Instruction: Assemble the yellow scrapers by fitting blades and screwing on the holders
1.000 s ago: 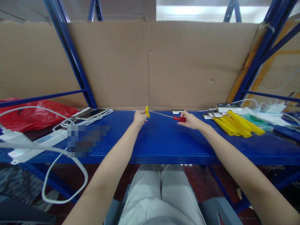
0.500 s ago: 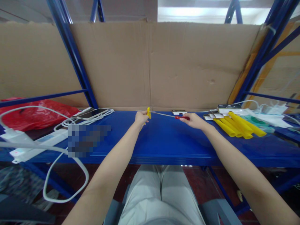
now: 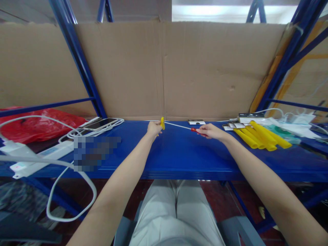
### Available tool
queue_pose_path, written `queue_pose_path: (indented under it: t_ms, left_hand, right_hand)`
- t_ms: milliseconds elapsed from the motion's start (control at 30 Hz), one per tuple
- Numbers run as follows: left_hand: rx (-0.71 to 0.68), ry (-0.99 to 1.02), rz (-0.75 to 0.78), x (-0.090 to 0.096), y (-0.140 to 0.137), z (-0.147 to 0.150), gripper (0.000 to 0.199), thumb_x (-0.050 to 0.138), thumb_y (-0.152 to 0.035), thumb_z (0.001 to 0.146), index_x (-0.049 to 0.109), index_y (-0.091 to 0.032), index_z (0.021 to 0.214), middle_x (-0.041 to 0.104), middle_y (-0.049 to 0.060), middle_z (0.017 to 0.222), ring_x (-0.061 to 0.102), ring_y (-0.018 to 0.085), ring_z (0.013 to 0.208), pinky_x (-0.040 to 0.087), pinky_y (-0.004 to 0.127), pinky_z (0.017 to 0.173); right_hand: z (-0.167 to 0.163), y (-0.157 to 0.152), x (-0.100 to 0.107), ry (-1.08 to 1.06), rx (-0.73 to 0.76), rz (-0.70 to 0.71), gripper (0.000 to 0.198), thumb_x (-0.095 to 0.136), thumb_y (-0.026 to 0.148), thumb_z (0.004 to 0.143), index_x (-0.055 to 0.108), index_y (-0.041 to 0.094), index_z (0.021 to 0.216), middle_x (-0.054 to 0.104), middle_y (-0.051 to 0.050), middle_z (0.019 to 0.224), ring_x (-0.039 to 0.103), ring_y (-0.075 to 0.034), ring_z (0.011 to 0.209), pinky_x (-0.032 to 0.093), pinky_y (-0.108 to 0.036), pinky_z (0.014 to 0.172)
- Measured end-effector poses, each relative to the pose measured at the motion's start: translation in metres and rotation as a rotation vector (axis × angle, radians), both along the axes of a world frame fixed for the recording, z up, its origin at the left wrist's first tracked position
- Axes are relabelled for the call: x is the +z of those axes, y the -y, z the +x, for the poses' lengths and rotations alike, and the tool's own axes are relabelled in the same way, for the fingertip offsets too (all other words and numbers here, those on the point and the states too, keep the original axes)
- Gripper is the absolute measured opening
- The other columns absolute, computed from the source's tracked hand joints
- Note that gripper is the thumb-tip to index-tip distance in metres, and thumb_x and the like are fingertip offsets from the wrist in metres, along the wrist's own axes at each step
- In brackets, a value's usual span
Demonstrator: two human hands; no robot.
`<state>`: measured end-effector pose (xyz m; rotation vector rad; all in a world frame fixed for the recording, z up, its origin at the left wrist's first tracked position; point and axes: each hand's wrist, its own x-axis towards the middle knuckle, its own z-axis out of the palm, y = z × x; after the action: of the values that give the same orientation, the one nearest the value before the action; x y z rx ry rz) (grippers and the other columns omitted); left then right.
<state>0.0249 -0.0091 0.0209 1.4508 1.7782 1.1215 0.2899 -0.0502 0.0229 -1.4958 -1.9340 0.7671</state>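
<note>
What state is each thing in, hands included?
Left hand: closed on yellow piece
Right hand: closed on red-handled screwdriver
Yellow piece: held, partly hidden by fingers
Red-handled screwdriver: held, shaft toward yellow piece; tip contact unclear
Yellow tubes: lying bunched
Red bag: crumpled
Power strip: lying flat, on/off unclear
White cable: loop hanging down

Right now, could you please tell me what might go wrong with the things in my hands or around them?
The red-handled tool points toward the yellow piece in the left hand, so a slip might jab that hand. The yellow tubes lie to the right of the right hand, so a sideways swing could knock them.
</note>
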Motion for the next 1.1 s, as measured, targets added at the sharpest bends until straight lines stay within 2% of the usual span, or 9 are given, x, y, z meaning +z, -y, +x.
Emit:
queue_pose_path:
  t_ms: [200, 333, 467, 567, 667, 767, 867, 967, 1100]
  left_hand:
    - [-0.007, 0.007, 0.009, -0.001, 0.0, 0.001, 0.046, 0.068, -0.015, 0.078, 0.062, -0.018, 0.123, 0.071, 0.012, 0.104, 0.066, 0.011, 0.061, 0.041, 0.015, 0.047]
    - [-0.008, 0.008, 0.006, -0.002, -0.003, 0.0, 0.044, 0.067, -0.016, 0.079, 0.063, -0.02, 0.122, 0.072, 0.009, 0.102, 0.066, 0.011, 0.062, 0.037, 0.014, 0.044]
    - [-0.001, 0.02, 0.01, -0.002, -0.004, -0.001, 0.045, 0.064, -0.014, 0.08, 0.062, -0.021, 0.124, 0.072, 0.008, 0.101, 0.066, 0.011, 0.062, 0.034, 0.013, 0.041]
    - [0.021, 0.03, 0.005, -0.001, -0.004, -0.002, 0.044, 0.064, -0.014, 0.08, 0.062, -0.019, 0.124, 0.072, 0.009, 0.1, 0.066, 0.011, 0.06, 0.034, 0.013, 0.042]
    - [0.032, 0.038, 0.002, -0.001, -0.005, -0.002, 0.042, 0.064, -0.015, 0.08, 0.063, -0.018, 0.122, 0.072, 0.01, 0.1, 0.065, 0.011, 0.058, 0.035, 0.014, 0.042]
    - [0.031, 0.039, -0.002, -0.003, -0.007, -0.003, 0.043, 0.063, -0.016, 0.081, 0.061, -0.018, 0.124, 0.072, 0.01, 0.1, 0.065, 0.011, 0.058, 0.036, 0.014, 0.042]
    - [0.026, 0.02, -0.006, -0.005, -0.009, -0.004, 0.044, 0.064, -0.018, 0.081, 0.06, -0.018, 0.125, 0.072, 0.011, 0.099, 0.066, 0.011, 0.06, 0.037, 0.014, 0.043]
    - [0.023, 0.007, -0.006, -0.006, -0.011, -0.004, 0.043, 0.066, -0.021, 0.081, 0.061, -0.018, 0.124, 0.072, 0.011, 0.098, 0.066, 0.011, 0.059, 0.04, 0.015, 0.046]
    - [0.015, -0.006, -0.012, -0.007, -0.012, -0.004, 0.043, 0.066, -0.02, 0.08, 0.063, -0.019, 0.122, 0.072, 0.01, 0.098, 0.066, 0.011, 0.06, 0.04, 0.015, 0.046]
  right_hand:
    - [0.003, 0.002, 0.002, -0.089, 0.011, -0.111, 0.048, 0.065, 0.062, 0.067, 0.063, 0.014, 0.073, 0.055, -0.002, 0.061, 0.04, -0.007, 0.049, 0.025, -0.02, 0.042]
    - [0.006, -0.001, -0.002, -0.074, 0.045, -0.108, 0.048, 0.063, 0.063, 0.068, 0.06, 0.015, 0.072, 0.053, 0.0, 0.059, 0.038, -0.007, 0.046, 0.024, -0.021, 0.042]
    - [0.005, -0.007, -0.008, 0.081, 0.047, 0.13, 0.04, 0.058, 0.057, 0.074, 0.056, 0.017, 0.071, 0.055, -0.001, 0.059, 0.046, -0.01, 0.052, 0.034, -0.024, 0.05]
    - [0.0, -0.007, -0.009, 0.317, -0.014, 0.415, 0.025, 0.057, 0.044, 0.079, 0.056, 0.019, 0.075, 0.063, -0.004, 0.071, 0.056, -0.016, 0.064, 0.039, -0.027, 0.059]
    - [-0.006, -0.002, -0.006, 0.565, -0.08, 0.586, 0.014, 0.056, 0.033, 0.082, 0.057, 0.02, 0.088, 0.067, -0.008, 0.085, 0.062, -0.022, 0.079, 0.04, -0.029, 0.066]
    - [-0.011, 0.003, -0.005, 0.677, -0.111, 0.613, 0.021, 0.05, 0.033, 0.087, 0.055, 0.017, 0.1, 0.067, -0.013, 0.097, 0.063, -0.026, 0.089, 0.042, -0.032, 0.071]
    - [-0.013, 0.004, -0.005, 0.688, -0.105, 0.565, 0.028, 0.043, 0.035, 0.092, 0.053, 0.014, 0.107, 0.063, -0.018, 0.107, 0.062, -0.027, 0.095, 0.044, -0.033, 0.075]
    - [-0.012, 0.003, -0.006, 0.722, -0.07, 0.515, 0.025, 0.04, 0.031, 0.094, 0.056, 0.014, 0.103, 0.061, -0.018, 0.109, 0.063, -0.025, 0.094, 0.044, -0.032, 0.077]
    - [-0.015, 0.006, -0.004, 0.788, -0.129, 0.57, 0.024, 0.044, 0.035, 0.092, 0.056, 0.016, 0.101, 0.06, -0.016, 0.111, 0.063, -0.026, 0.093, 0.043, -0.031, 0.072]
